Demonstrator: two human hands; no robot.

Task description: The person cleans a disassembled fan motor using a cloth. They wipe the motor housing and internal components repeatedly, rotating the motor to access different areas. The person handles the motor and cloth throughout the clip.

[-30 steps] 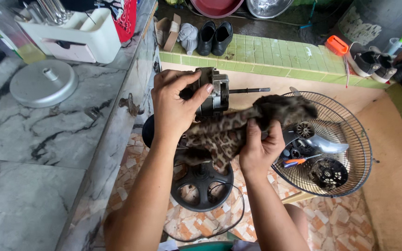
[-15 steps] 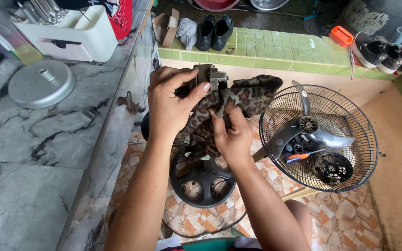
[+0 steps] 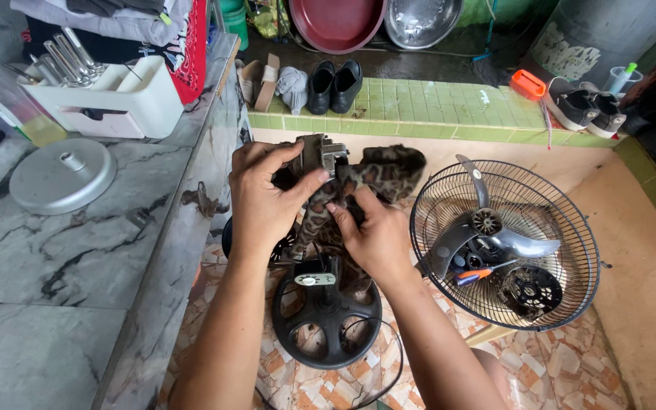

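My left hand [image 3: 263,193] grips the grey metal fan motor [image 3: 320,154], which sits on top of a black fan stand with a round base [image 3: 326,315]. My right hand [image 3: 373,231] presses a leopard-print cloth [image 3: 385,171] against the motor and the stand's neck. The cloth drapes over the motor's right side and hides most of it.
A wire fan guard [image 3: 504,241] lies on the floor at right, holding fan blades, a screwdriver [image 3: 480,272] and a black cap. A marble counter [image 3: 55,250] at left carries a round metal lid [image 3: 62,175] and a white cutlery holder. Black shoes [image 3: 335,85] stand on a green tiled ledge.
The motor has turned so its shaft no longer shows. My right hand slid left along the cloth, from the motor's right side toward the stand's neck. The view shifted slightly.
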